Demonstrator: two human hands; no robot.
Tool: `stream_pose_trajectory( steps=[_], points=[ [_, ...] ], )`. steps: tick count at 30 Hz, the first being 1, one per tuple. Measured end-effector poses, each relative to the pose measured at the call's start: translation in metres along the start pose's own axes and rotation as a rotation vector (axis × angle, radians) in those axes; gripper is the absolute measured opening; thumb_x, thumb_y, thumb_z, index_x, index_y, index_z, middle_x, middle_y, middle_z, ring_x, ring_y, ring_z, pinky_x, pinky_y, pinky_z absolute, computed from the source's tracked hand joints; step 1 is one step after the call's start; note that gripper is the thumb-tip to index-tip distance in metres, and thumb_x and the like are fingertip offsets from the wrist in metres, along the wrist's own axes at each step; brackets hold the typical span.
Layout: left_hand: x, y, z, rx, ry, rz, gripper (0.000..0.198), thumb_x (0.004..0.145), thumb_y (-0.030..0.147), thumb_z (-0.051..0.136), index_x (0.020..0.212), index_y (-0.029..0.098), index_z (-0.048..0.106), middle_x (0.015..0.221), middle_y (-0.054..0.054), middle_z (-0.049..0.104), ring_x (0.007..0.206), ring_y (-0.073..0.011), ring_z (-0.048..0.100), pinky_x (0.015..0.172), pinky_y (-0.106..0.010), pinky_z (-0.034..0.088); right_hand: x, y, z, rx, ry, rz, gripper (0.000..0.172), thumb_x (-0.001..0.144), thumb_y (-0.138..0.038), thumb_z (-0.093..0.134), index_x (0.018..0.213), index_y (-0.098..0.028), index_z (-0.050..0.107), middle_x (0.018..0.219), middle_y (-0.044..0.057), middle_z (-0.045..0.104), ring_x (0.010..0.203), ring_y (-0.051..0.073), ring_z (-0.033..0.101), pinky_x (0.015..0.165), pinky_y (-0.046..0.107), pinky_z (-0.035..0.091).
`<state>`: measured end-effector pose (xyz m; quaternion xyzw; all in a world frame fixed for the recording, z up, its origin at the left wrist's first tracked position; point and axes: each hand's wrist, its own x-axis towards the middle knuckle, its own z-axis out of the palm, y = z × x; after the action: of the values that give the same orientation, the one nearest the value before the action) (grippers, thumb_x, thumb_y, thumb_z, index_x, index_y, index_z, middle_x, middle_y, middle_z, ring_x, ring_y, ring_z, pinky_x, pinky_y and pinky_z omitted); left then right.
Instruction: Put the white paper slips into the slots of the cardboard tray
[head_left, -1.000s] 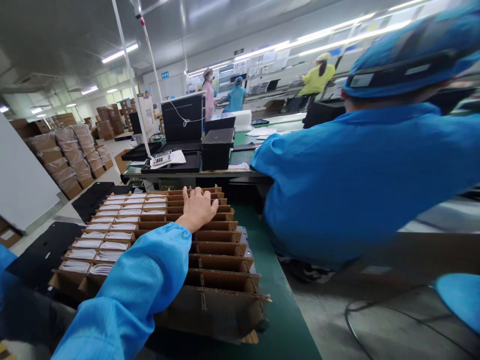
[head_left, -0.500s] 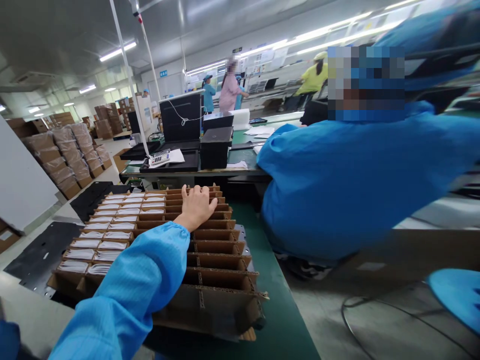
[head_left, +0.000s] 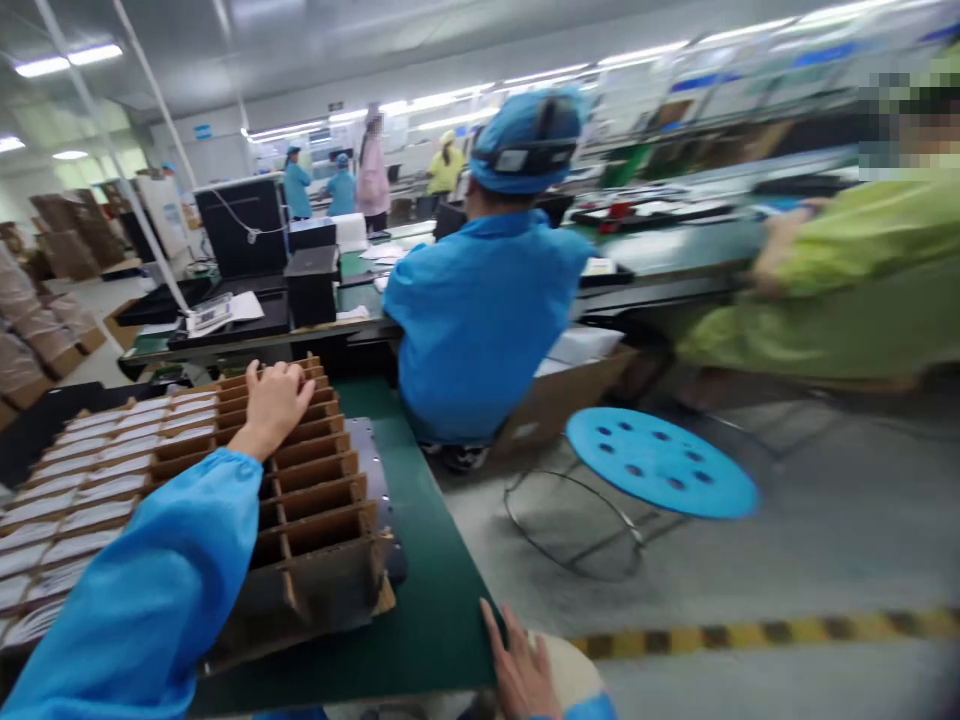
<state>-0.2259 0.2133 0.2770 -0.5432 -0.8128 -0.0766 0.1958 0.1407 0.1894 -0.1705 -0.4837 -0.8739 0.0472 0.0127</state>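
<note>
My left hand lies over the far part of a cardboard divider grid, fingers bent down around the divider edges and thumb apart on the right. Its fingertips are hidden among the slots. Flat white pieces stand in rows in the left and middle columns, while the slots right of my wrist hold nothing that I can see. At the bottom, my right hand is spread beside the corner of the green table, fingertips at its edge. Nothing shows in it.
A person in blue sits ahead with their back to me. Another in yellow-green works at the right. A round blue stool stands on the floor. Beyond the grid are a black box and a calculator on a bench.
The view has swung right, so the grid appears further left. My right hand and the whole stool have come into view. My left hand stays on the grid. The person in blue has lowered an arm.
</note>
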Motion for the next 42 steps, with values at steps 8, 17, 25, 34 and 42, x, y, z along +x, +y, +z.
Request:
stream_pose_trajectory(
  steps=[8,17,25,34,42],
  points=[
    [0.008,0.000,-0.001,0.121,-0.021,0.068,0.045,0.093,0.040,0.031,0.080,0.018,0.068,0.091,-0.012,0.070,0.095,-0.0272,0.059,0.102,-0.043,0.029,0.017,-0.005,0.000,-0.117,-0.094,0.108,0.073,0.077,0.005,0.027,0.142,-0.027,0.038,0.138,0.011,0.054,0.123,0.025,0.053,0.108,0.042,0.038],
    [0.013,-0.004,0.000,-0.077,-0.041,0.043,0.045,0.089,0.052,0.037,0.078,0.020,0.067,0.089,-0.011,0.070,0.097,-0.0286,0.060,0.106,-0.050,0.024,0.023,-0.001,0.007,-0.116,-0.073,0.117,0.076,0.075,0.005,0.035,0.143,-0.028,0.038,0.134,0.011,0.056,0.119,0.026,0.057,0.107,0.040,0.039],
    [0.017,-0.014,0.010,-0.205,-0.031,0.105,0.030,0.087,0.044,0.045,0.082,0.024,0.067,0.099,-0.007,0.070,0.103,-0.0257,0.059,0.109,-0.053,0.020,0.027,0.002,0.020,-0.184,-0.068,0.101,0.077,0.076,0.006,0.034,0.143,-0.031,0.036,0.134,0.009,0.057,0.119,0.023,0.057,0.107,0.041,0.040],
    [0.017,-0.011,0.003,-0.114,0.019,0.209,0.019,0.087,0.033,0.051,0.084,0.021,0.066,0.097,-0.007,0.068,0.101,-0.0244,0.059,0.110,-0.049,0.020,0.030,0.001,0.020,-0.140,-0.058,0.113,0.075,0.078,0.009,0.034,0.144,-0.028,0.034,0.133,0.014,0.056,0.123,0.027,0.054,0.108,0.048,0.039],
    [0.016,-0.012,0.004,-0.095,0.072,0.290,0.019,0.089,0.028,0.053,0.081,0.019,0.068,0.089,-0.006,0.068,0.094,-0.0236,0.061,0.108,-0.048,0.024,0.027,0.000,0.019,-0.137,-0.077,0.108,0.076,0.077,0.010,0.029,0.144,-0.027,0.033,0.135,0.014,0.055,0.123,0.028,0.054,0.107,0.048,0.039]
  ],
)
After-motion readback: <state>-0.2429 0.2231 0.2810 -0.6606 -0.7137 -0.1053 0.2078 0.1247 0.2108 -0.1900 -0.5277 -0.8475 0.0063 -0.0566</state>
